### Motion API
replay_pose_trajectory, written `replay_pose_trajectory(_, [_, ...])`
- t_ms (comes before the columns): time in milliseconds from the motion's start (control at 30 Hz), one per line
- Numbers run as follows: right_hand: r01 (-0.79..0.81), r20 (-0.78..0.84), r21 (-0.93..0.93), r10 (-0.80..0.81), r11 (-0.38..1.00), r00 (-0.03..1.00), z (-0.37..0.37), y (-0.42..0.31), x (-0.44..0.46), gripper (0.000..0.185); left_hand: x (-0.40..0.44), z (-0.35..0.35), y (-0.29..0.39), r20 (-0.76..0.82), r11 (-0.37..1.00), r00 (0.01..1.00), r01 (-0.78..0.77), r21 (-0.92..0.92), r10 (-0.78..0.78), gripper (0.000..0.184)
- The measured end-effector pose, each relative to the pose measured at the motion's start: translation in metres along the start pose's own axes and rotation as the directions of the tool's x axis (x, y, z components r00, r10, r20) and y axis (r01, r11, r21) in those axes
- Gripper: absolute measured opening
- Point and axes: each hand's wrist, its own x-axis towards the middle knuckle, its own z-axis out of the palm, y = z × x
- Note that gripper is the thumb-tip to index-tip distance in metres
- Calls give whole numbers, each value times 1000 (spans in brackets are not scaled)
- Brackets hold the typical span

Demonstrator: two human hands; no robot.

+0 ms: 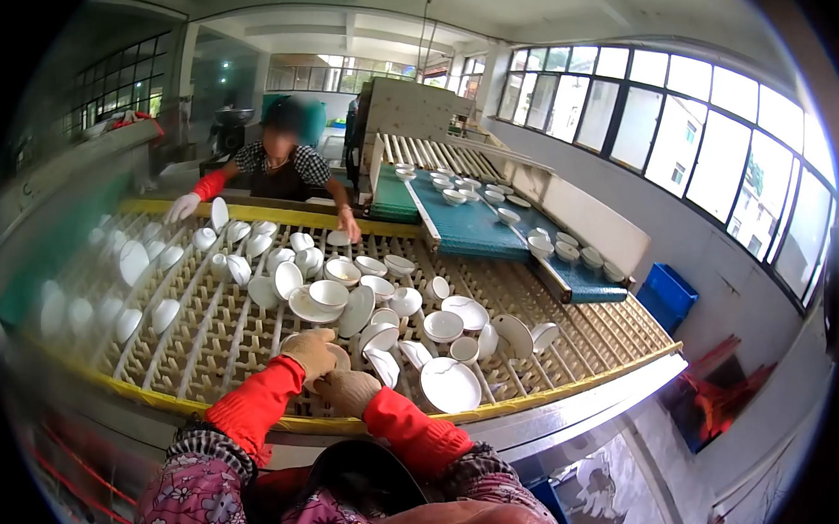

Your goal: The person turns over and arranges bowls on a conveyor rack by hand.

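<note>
My left hand [310, 353], in a tan glove with a red sleeve, is closed at the near edge of a slatted conveyor [194, 365]. Right beside it, my right hand [348, 392] is curled in a matching glove. A small shaded bowl [340, 358] shows between the two hands, and both appear to grip it; the fingers on its underside are hidden. Just beyond lie white bowls, among them a tilted bowl [382, 366], an upright bowl [329, 295] and a dish [450, 385] to the right.
Across the conveyor a co-worker [284, 169] reaches over the bowls with both hands. A blue belt [481, 229] carrying several bowls comes in from the back right. A yellow rail [516, 395] edges the conveyor. Blue crates [666, 296] stand by the right wall.
</note>
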Motion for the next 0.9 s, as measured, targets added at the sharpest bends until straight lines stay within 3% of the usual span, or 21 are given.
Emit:
replay_pose_trajectory(100, [143, -217, 20, -135, 990, 967, 29, 13, 2, 36, -1, -7, 11, 121, 991, 993, -29, 128, 14, 55])
replay_pose_trajectory(200, [-4, -73, 209, 20, 978, 997, 31, 12, 10, 34, 4, -1, 7, 130, 989, 991, -38, 146, 19, 49])
replay_pose_trajectory(300, [27, -28, 23, -26, 999, 999, 35, 18, 8, 30, 19, 27, -8, 103, 985, 995, -10, 170, -7, 46])
replay_pose_trajectory(533, [98, -102, -16, -99, 995, 990, 33, 19, 0, 28, 15, 31, -8, 54, 995, 998, 11, 103, -17, 48])
replay_pose_trajectory(600, [152, -135, 9, -149, 988, 980, 44, 32, 6, 31, 3, 24, 8, -10, 1000, 1000, -7, 1, 7, 50])
replay_pose_trajectory(700, [144, -74, 48, -141, 988, 987, 30, 42, 4, 37, -5, 25, 29, -209, 976, 957, -215, -36, 203, 52])
replay_pose_trajectory(800, [-101, 133, 189, 76, 977, 988, 16, 58, -4, 38, -1, 41, 48, -426, 945, 899, -221, -243, 101, 54])
replay_pose_trajectory(833, [-127, 92, 264, 106, 956, 990, 14, 56, -7, 42, -2, 40, 57, -557, 913, 816, -333, -236, 154, 47])
replay_pose_trajectory(867, [-145, 52, 340, 136, 929, 989, 9, 54, -11, 46, -2, 40, 57, -573, 898, 804, -358, -254, 158, 47])
replay_pose_trajectory(900, [-95, 18, 304, 94, 948, 995, 13, 56, -14, 47, -2, 42, 58, -589, 884, 791, -383, -269, 164, 47])
